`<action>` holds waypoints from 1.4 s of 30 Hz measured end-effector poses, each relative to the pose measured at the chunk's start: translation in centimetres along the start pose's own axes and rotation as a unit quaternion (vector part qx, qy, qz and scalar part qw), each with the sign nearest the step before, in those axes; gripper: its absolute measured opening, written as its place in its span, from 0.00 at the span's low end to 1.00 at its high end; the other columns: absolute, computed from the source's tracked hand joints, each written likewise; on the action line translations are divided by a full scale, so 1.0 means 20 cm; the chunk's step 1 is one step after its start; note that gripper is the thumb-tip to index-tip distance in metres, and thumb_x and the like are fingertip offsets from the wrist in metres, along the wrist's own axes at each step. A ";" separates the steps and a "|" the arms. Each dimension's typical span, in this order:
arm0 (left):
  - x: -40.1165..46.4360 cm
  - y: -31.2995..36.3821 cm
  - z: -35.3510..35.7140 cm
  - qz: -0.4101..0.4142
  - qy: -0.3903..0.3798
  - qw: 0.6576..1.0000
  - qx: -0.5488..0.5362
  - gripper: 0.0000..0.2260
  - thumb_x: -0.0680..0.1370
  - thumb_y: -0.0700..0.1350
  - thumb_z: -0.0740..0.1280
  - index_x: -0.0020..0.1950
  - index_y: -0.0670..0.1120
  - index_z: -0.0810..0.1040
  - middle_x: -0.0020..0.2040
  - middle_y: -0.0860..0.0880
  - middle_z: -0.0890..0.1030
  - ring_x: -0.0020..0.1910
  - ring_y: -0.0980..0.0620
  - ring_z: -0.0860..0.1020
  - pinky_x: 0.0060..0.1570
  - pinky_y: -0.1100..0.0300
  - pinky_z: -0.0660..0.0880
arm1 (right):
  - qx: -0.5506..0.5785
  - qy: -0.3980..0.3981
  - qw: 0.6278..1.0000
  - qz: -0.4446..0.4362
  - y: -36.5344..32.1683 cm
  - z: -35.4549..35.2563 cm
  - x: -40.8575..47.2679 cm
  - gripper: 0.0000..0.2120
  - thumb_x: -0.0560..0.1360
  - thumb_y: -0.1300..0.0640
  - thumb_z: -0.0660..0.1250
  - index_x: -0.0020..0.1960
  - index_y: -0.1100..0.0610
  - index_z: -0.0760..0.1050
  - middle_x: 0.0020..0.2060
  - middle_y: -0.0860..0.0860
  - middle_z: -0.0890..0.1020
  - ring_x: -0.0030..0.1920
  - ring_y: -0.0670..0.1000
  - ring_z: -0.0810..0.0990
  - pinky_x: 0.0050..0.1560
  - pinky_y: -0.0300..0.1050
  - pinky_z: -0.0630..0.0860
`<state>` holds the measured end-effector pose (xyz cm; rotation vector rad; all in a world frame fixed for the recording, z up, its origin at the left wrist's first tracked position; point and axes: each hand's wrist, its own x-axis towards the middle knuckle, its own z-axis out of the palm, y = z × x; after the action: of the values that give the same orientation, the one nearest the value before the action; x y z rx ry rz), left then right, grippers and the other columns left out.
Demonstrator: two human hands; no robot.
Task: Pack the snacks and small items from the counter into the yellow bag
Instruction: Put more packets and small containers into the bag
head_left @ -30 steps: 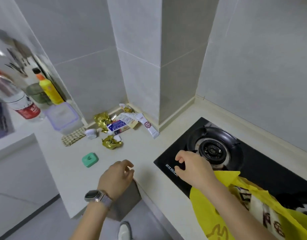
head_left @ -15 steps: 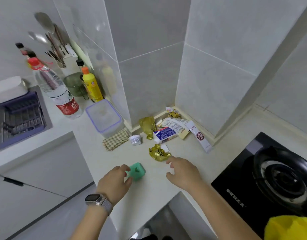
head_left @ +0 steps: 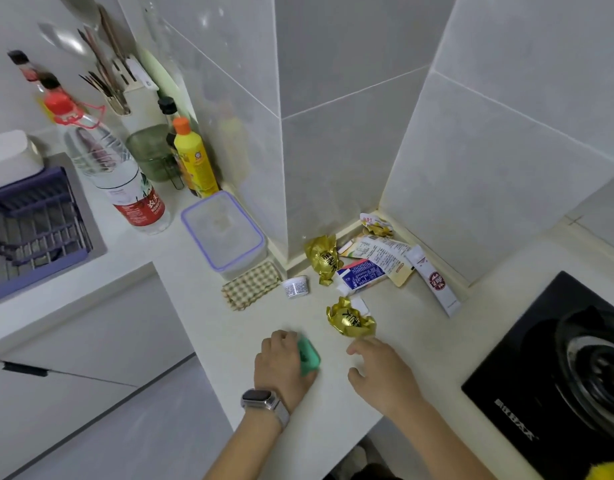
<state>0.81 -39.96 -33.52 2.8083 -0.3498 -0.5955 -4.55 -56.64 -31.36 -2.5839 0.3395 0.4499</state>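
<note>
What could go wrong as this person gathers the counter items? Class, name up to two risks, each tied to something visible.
1. The left hand grips the green item close to the counter edge; a slip could drop it to the floor.
2. The right hand reaches toward the gold wrapper; its crinkled foil may slide away instead of being pinched.

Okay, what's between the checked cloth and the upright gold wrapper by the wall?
A small white tub lies on its side between the checked cloth and the gold wrapper, seen in the head view.
</note>
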 end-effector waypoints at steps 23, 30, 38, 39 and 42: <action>0.20 -0.06 -0.18 -0.035 0.062 0.978 -0.194 0.25 0.64 0.55 0.73 0.59 0.52 0.75 0.54 0.52 0.77 0.54 0.51 0.76 0.52 0.58 0.73 | 0.040 -0.021 0.999 -0.002 -0.14 -0.11 0.23 0.11 0.76 0.52 0.60 0.57 0.48 0.77 0.36 0.43 0.79 0.42 0.47 0.77 0.48 0.41 0.76; 0.28 -0.10 -0.24 -0.075 0.043 0.935 -0.345 0.17 0.61 0.49 0.78 0.46 0.55 0.76 0.44 0.54 0.82 0.44 0.54 0.79 0.44 0.64 0.75 | 0.072 -0.002 0.997 -0.013 -0.22 -0.19 0.37 0.12 0.76 0.54 0.62 0.59 0.50 0.74 0.42 0.51 0.82 0.47 0.51 0.80 0.47 0.47 0.80; 0.31 -0.11 -0.29 -0.079 0.056 0.922 -0.375 0.17 0.63 0.46 0.78 0.47 0.53 0.76 0.41 0.56 0.81 0.40 0.58 0.78 0.36 0.72 0.69 | 0.136 -0.052 0.989 -0.001 -0.36 -0.25 0.56 0.26 0.76 0.58 0.64 0.71 0.49 0.61 0.55 0.56 0.80 0.57 0.56 0.78 0.58 0.54 0.77; 0.31 -0.12 -0.30 -0.082 0.059 0.921 -0.377 0.17 0.63 0.46 0.78 0.47 0.53 0.77 0.40 0.56 0.80 0.39 0.59 0.78 0.36 0.72 0.69 | 0.133 -0.059 0.989 -0.005 -0.37 -0.25 0.58 0.28 0.75 0.59 0.64 0.72 0.47 0.59 0.55 0.56 0.80 0.56 0.56 0.79 0.56 0.53 0.77; 0.31 -0.12 -0.31 -0.088 0.068 0.918 -0.380 0.16 0.63 0.46 0.78 0.46 0.54 0.76 0.40 0.58 0.80 0.38 0.61 0.77 0.35 0.71 0.69 | 0.085 -0.083 0.993 -0.016 -0.41 -0.21 0.66 0.32 0.74 0.60 0.64 0.73 0.42 0.55 0.55 0.56 0.77 0.51 0.57 0.79 0.50 0.53 0.80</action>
<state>9.42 -38.18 -30.99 2.1120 0.1490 -0.4370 11.22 -53.83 -29.40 -2.3650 0.2655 0.5942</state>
